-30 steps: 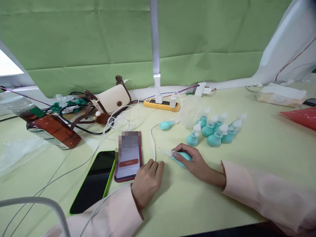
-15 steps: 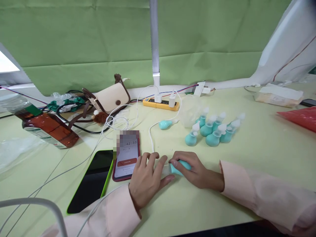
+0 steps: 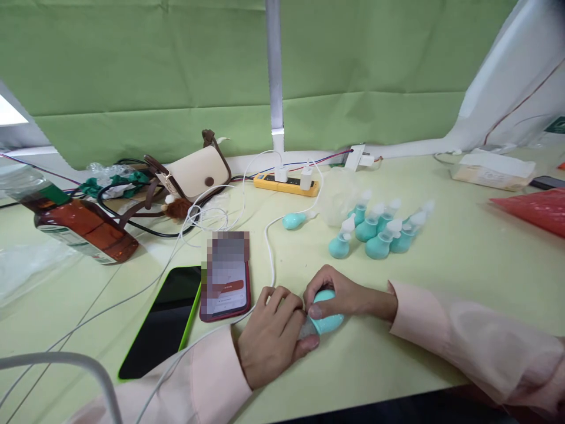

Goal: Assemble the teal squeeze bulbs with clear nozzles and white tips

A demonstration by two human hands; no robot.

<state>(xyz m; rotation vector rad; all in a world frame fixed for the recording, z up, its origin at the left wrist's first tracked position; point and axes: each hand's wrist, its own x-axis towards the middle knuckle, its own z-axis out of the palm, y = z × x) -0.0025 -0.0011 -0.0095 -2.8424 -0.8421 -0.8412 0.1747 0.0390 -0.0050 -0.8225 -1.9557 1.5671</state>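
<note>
Between my hands, just above the table, lies a turquoise bulb nasal aspirator point(image 3: 329, 321) with a translucent tip. My right hand point(image 3: 333, 294) is closed around the bulb, thumb and fingers near its neck. The fingers of my left hand point(image 3: 276, 335) are closed on the translucent end, which they partly cover. Several more turquoise aspirators point(image 3: 378, 247) with clear tips stand upright in a cluster beyond my right hand. One other aspirator point(image 3: 294, 221) rests on its side behind the hands, its tip pointing right.
Left of my hands lie a red-cased phone point(image 3: 225, 294) and a green-edged phone point(image 3: 161, 324), with white cables around. Farther back are an amber bottle point(image 3: 88, 227), a cream handbag point(image 3: 198, 174) and a yellow power strip point(image 3: 286, 185). A red bag point(image 3: 534, 209) is at right.
My left hand has moved right and closed its fingers on the aspirator's translucent end. The right hand has shifted its grip, showing more of the bulb, which is tilted differently.
</note>
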